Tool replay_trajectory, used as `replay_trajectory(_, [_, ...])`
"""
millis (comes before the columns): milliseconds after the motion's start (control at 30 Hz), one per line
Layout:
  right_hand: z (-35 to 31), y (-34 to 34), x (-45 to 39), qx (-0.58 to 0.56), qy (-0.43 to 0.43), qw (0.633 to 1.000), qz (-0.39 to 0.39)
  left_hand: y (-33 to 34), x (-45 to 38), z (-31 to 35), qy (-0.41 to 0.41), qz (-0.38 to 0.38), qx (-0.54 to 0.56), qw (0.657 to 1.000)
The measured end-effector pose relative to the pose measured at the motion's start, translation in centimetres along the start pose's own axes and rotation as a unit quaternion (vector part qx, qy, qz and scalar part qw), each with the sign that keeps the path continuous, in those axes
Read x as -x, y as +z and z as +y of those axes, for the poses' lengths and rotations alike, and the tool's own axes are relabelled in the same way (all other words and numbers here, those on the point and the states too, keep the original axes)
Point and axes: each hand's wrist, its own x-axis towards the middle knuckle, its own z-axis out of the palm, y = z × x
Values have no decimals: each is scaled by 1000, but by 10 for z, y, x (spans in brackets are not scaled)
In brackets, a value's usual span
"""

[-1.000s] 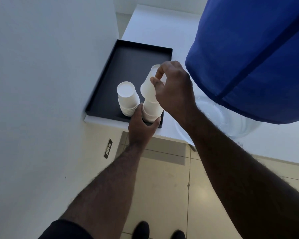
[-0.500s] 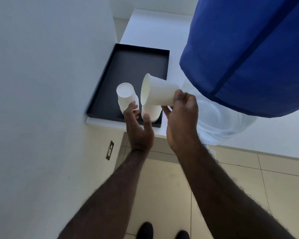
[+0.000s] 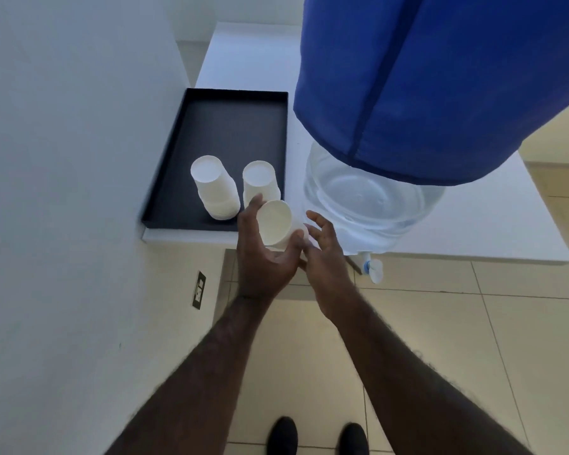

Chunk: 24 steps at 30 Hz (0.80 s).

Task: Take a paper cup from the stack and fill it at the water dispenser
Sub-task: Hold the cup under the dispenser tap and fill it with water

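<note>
A single white paper cup (image 3: 278, 226) sits in my left hand (image 3: 263, 257), fingers and thumb wrapped around its side, with one round end turned up toward me. My right hand (image 3: 324, 254) is just to its right, fingers spread and holding nothing. Two stacks of upside-down white cups (image 3: 216, 188) (image 3: 260, 178) stand at the near end of a black tray (image 3: 230, 126). The water dispenser (image 3: 368, 198) is a clear tank under a blue cover, on the white counter to the right. Its small tap (image 3: 372, 267) juts over the counter's front edge, right of my hands.
A white wall (image 3: 79, 159) runs close along the left, with a wall socket (image 3: 199, 289) low down. The white counter (image 3: 493, 231) extends right behind the dispenser. Below are beige floor tiles and my two dark shoes (image 3: 316, 438).
The cup has come off the right-hand stack and passed from my right hand to my left. My right hand has let go and opened. Both hands have drawn back toward the counter's edge.
</note>
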Motion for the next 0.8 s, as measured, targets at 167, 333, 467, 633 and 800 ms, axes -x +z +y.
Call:
replay_trajectory(167, [36,-29,6,270,-183,945,-27,8,17,3,10,-92,-17,996])
replay_trajectory(333, [52,-51,11,283,-226,932,-2,17,35,5,57,-192,-40,979])
replay_trajectory(467, [67,-69,17,251,-230,940,5,21,47,8,69,-254,-50,964])
replay_trajectory(633, [110,-96,34,264,-171,949,16,26,51,13,53,-305,-81,947])
replay_trajectory(800, [137,-124,30,238,-51,968,66,46,49,23,105,-301,-119,940])
